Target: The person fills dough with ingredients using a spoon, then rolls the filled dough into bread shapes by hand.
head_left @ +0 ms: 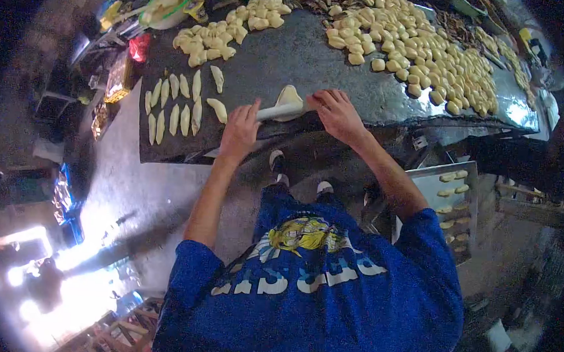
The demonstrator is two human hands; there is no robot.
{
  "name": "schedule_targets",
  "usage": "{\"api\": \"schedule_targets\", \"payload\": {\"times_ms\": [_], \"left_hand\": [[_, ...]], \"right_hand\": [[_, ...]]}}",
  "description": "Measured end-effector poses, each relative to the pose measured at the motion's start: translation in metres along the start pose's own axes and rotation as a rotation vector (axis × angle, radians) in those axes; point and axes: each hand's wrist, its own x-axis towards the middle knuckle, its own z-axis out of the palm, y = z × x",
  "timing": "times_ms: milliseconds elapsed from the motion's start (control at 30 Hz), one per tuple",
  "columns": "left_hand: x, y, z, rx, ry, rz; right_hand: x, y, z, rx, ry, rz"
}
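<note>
A white rolling pin [276, 112] lies across a flattened piece of dough [289, 96] near the front edge of the dark worktable [262, 66]. My left hand [240, 129] is closed round the pin's left end. At its right end, my right hand [337, 115] grips the pin too. Part of the dough shows above the pin and a little below it. Just left of my left hand lies a shaped dough roll [217, 110]. Several more slim dough rolls [175, 86] are set out in two rows farther left.
Many dough balls [422, 56] cover the table's right side; a smaller group of dough pieces [206, 41] sits at the back left. A green-rimmed bowl [166, 9] stands beyond. To my right, below table height, is a metal tray [438, 184] with shaped dough.
</note>
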Motion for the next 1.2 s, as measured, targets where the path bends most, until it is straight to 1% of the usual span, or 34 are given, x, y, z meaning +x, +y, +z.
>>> {"api": "schedule_targets", "payload": {"times_ms": [33,133,233,333,433,633,733,867,933,1033,1067,1133,1167,1200], "left_hand": [[0.003,0.002,-0.009,-0.014,-0.027,-0.024],[0.018,0.003,-0.023,0.072,-0.134,-0.018],[0.014,-0.009,0.003,0.215,0.044,0.097],[0.001,-0.01,0.017,0.181,0.118,0.11],[-0.011,-0.008,0.023,0.095,0.143,0.089],[-0.016,0.001,0.021,0.054,0.204,0.076],[-0.017,0.006,0.017,0.085,0.195,0.061],[-0.012,0.005,0.015,0.073,0.16,0.064],[0.002,0.009,-0.006,0.07,0.172,0.086],[0.014,0.032,-0.023,-0.042,0.375,-0.045],[0.011,0.023,-0.012,-0.151,0.311,-0.027],[0.001,0.023,0.005,-0.164,0.19,-0.058],[-0.003,0.021,0.012,-0.169,0.127,-0.071],[-0.003,0.021,0.013,-0.167,0.118,-0.077]], "right_hand": [[0.004,-0.002,-0.005,0.016,-0.012,-0.004],[0.019,0.002,-0.005,0.041,-0.085,0.04],[0.017,0.012,0.013,0.027,-0.061,0.005],[0.01,0.003,0.014,0.047,-0.032,0.025],[-0.001,-0.001,0.016,0.042,-0.084,0.061],[-0.011,-0.003,0.02,0.048,-0.012,0.044],[-0.011,0.002,0.018,0.041,-0.026,0.018],[-0.002,0.01,0.002,0.027,0.045,-0.112],[0.004,0.011,-0.015,0.041,0.076,-0.142],[-0.005,0.028,-0.015,0.039,0.109,0.121],[-0.01,0.035,-0.014,0.036,0.113,0.213],[-0.018,0.045,-0.01,0.029,0.122,0.398],[-0.022,0.049,-0.006,-0.068,0.118,0.386],[-0.019,0.048,-0.007,-0.164,0.115,0.373]]}}
